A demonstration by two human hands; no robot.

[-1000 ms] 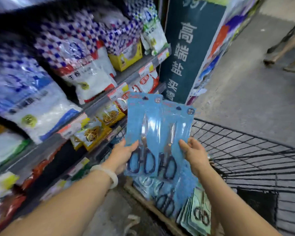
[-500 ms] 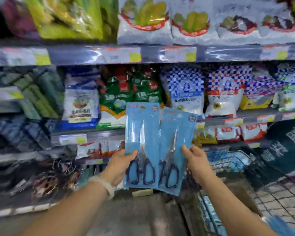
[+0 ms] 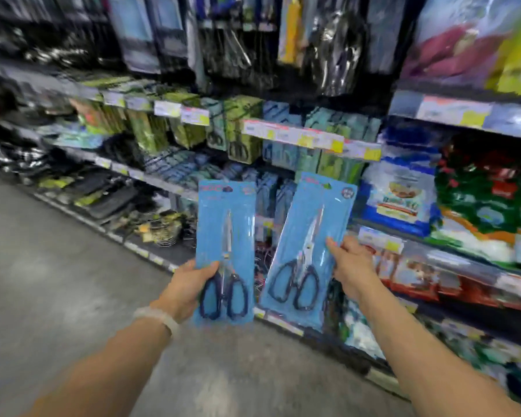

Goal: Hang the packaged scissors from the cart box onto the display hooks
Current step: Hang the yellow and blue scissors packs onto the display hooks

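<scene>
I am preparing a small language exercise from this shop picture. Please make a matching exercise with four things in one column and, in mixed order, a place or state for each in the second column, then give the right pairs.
Things
1. left scissors pack
2. right scissors pack
3. white bracelet
4. yellow price labels

Places or states
A. on the left wrist
B. held nearly upright by the left hand
C. along the front edge of a shelf
D. tilted, top leaning right, held by the right hand

Pairs: 1-B, 2-D, 3-A, 4-C
</scene>
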